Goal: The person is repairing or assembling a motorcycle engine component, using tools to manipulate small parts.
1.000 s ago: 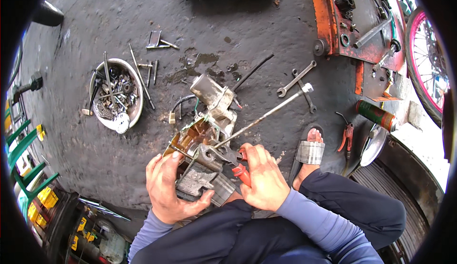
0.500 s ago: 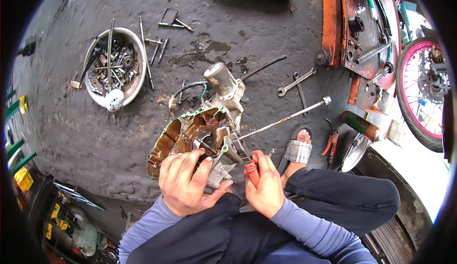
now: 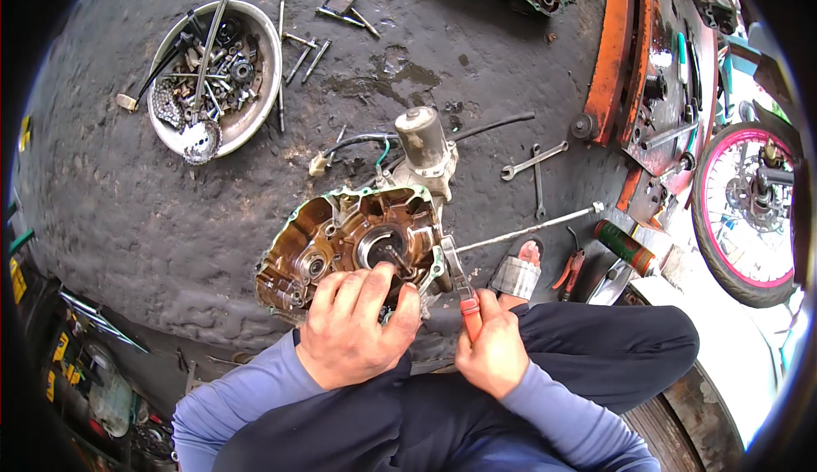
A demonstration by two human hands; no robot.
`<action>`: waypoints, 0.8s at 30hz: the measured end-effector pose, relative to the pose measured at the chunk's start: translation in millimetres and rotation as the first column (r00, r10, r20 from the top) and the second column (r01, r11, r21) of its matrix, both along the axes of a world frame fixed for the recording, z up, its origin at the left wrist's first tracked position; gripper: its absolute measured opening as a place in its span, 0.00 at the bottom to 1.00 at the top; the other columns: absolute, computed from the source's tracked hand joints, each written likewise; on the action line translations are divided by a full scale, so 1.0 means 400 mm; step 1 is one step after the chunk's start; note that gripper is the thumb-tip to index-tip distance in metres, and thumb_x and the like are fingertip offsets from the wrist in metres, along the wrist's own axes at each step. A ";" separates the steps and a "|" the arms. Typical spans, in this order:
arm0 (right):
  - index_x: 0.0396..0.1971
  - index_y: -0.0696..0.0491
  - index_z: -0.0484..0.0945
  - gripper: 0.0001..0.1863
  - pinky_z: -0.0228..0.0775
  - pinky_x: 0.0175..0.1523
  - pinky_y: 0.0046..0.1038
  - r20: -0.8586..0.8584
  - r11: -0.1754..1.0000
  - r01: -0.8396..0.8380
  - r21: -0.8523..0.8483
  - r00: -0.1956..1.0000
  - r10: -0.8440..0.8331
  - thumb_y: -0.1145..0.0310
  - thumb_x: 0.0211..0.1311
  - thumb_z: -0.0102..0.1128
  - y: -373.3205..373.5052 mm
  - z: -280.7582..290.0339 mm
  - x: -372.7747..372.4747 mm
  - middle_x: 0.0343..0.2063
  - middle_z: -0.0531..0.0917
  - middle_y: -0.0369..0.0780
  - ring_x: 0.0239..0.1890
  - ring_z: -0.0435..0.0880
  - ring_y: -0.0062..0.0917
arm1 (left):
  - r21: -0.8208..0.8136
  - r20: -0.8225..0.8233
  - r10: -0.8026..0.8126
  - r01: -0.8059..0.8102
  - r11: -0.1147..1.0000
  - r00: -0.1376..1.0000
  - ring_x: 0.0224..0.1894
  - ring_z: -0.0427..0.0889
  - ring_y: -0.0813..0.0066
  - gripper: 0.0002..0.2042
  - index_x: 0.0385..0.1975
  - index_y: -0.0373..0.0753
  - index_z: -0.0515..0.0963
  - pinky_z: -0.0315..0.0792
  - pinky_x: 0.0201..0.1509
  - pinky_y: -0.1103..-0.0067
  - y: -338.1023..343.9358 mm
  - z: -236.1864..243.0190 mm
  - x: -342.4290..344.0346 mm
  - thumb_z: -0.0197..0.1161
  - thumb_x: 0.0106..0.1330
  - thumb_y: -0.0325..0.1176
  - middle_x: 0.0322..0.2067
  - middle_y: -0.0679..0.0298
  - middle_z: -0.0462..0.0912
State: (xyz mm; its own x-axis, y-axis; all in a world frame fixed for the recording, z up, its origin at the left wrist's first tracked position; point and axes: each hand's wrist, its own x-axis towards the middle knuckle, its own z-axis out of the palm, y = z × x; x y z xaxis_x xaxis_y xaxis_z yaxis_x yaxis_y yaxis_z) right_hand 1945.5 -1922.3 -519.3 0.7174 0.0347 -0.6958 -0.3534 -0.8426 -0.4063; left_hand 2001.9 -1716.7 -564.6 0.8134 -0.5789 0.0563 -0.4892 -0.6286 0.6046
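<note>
An engine crankcase half (image 3: 345,221), brown with oil inside and with green gasket traces along its rim, lies open side up in front of me. My left hand (image 3: 353,327) is closed over its near edge, fingertips by the large round bore; what lies under the palm is hidden. Inside my right hand (image 3: 494,348) are red-handled pliers (image 3: 470,312), their metal jaws against the case's right edge. A long bolt (image 3: 532,229) sticks out to the right from beside the jaws. At the case's far side sits a cylindrical starter motor (image 3: 422,140) with a cable.
A white bowl (image 3: 274,72) of chain, gears and bolts stands at the far left, with loose studs (image 3: 282,55) beside it. Crossed wrenches (image 3: 536,162), red-handled pliers (image 3: 572,269) and a green can (image 3: 625,246) lie rightward. An orange metal stand (image 3: 606,63) rises behind them.
My view has shifted. My left hand's fingers have moved farther over the case, and more of its interior shows. The pliers stay at the case's right edge, now more upright.
</note>
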 end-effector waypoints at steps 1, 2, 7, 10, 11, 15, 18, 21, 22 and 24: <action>0.48 0.63 0.70 0.23 0.76 0.42 0.43 -0.005 1.000 0.001 0.002 1.000 -0.001 0.80 0.47 0.58 -0.006 -0.029 -0.011 0.34 0.76 0.52 0.36 0.81 0.50 | -0.019 -0.027 -0.008 0.007 1.000 1.000 0.35 0.81 0.63 0.18 0.43 0.41 0.75 0.73 0.41 0.68 0.004 0.004 0.002 0.66 0.54 0.40 0.41 0.55 0.80; 0.47 0.61 0.70 0.23 0.75 0.42 0.43 0.055 0.994 0.073 0.084 0.995 -0.077 0.80 0.47 0.58 -0.014 -0.059 -0.021 0.34 0.76 0.51 0.36 0.81 0.50 | -0.045 -0.050 -0.016 0.014 0.999 0.999 0.36 0.81 0.62 0.20 0.43 0.41 0.76 0.73 0.41 0.68 0.005 0.006 0.010 0.68 0.52 0.41 0.41 0.55 0.80; 0.44 0.57 0.70 0.18 0.74 0.38 0.43 0.396 0.966 -0.078 0.247 0.918 -0.028 0.77 0.49 0.57 -0.088 -0.241 0.060 0.30 0.78 0.48 0.34 0.80 0.50 | -0.160 -0.084 0.071 -0.083 0.984 0.994 0.34 0.81 0.55 0.29 0.43 0.35 0.75 0.74 0.38 0.66 0.022 0.011 0.091 0.76 0.44 0.45 0.39 0.53 0.80; 0.44 0.58 0.69 0.16 0.74 0.38 0.46 0.140 0.958 0.173 0.230 0.968 -0.209 0.77 0.53 0.57 -0.022 -0.128 0.053 0.30 0.79 0.50 0.33 0.81 0.52 | -0.162 -0.097 0.086 -0.101 0.982 0.992 0.34 0.81 0.54 0.29 0.44 0.34 0.75 0.74 0.39 0.66 0.036 -0.001 0.092 0.75 0.46 0.46 0.40 0.53 0.80; 0.43 0.59 0.69 0.16 0.75 0.40 0.46 0.011 0.965 0.215 0.151 0.976 -0.219 0.76 0.53 0.57 -0.001 -0.067 0.052 0.30 0.80 0.51 0.35 0.82 0.53 | -0.140 -0.104 0.067 -0.081 0.987 0.992 0.34 0.81 0.54 0.29 0.45 0.34 0.74 0.74 0.39 0.66 0.037 0.008 0.092 0.75 0.46 0.46 0.40 0.52 0.80; 0.47 0.62 0.68 0.21 0.74 0.43 0.46 -0.451 0.949 0.305 0.084 0.860 -0.237 0.75 0.51 0.58 0.037 0.092 0.172 0.37 0.78 0.55 0.37 0.81 0.54 | -0.121 -0.086 0.032 -0.042 0.992 0.996 0.34 0.81 0.54 0.30 0.45 0.34 0.74 0.74 0.37 0.66 0.049 -0.004 0.084 0.75 0.48 0.48 0.40 0.52 0.80; 0.51 0.63 0.67 0.25 0.73 0.48 0.43 -0.379 0.943 0.297 0.152 0.898 -0.221 0.76 0.50 0.57 -0.021 0.036 0.139 0.41 0.75 0.54 0.42 0.80 0.52 | -0.153 -0.108 0.035 -0.051 0.987 0.993 0.34 0.81 0.54 0.29 0.44 0.34 0.74 0.74 0.37 0.66 0.050 -0.009 0.097 0.74 0.48 0.49 0.39 0.52 0.80; 0.53 0.60 0.68 0.28 0.66 0.56 0.41 0.115 0.987 0.106 0.122 0.986 -0.120 0.78 0.46 0.57 -0.104 -0.074 0.093 0.43 0.75 0.51 0.48 0.74 0.47 | -0.160 -0.135 0.033 -0.055 0.986 0.990 0.33 0.81 0.55 0.29 0.43 0.35 0.75 0.74 0.37 0.67 0.035 0.000 0.108 0.74 0.48 0.49 0.38 0.53 0.80; 0.54 0.60 0.68 0.29 0.65 0.56 0.40 0.176 0.994 0.047 0.097 0.982 -0.064 0.79 0.46 0.57 -0.128 -0.100 0.096 0.43 0.75 0.50 0.48 0.74 0.47 | -0.152 -0.139 0.035 -0.056 0.987 0.990 0.33 0.81 0.55 0.29 0.43 0.35 0.75 0.74 0.37 0.67 0.034 -0.001 0.111 0.74 0.48 0.49 0.38 0.53 0.80; 0.54 0.59 0.68 0.29 0.63 0.57 0.40 0.227 0.996 -0.008 0.090 0.974 -0.013 0.79 0.45 0.57 -0.148 -0.147 0.092 0.43 0.75 0.49 0.48 0.74 0.46 | -0.158 -0.141 0.056 -0.078 0.984 0.988 0.33 0.81 0.55 0.28 0.42 0.35 0.75 0.74 0.37 0.67 0.037 0.001 0.112 0.75 0.48 0.49 0.37 0.54 0.81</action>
State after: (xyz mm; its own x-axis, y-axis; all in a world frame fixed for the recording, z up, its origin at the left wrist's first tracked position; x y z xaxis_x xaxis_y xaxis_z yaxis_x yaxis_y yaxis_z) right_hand 1982.4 -1981.3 -577.9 0.8565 0.0876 -0.5086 -0.2452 -0.7981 -0.5504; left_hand 2046.6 -1701.9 -564.1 0.8568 -0.5147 0.0320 -0.3559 -0.5452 0.7590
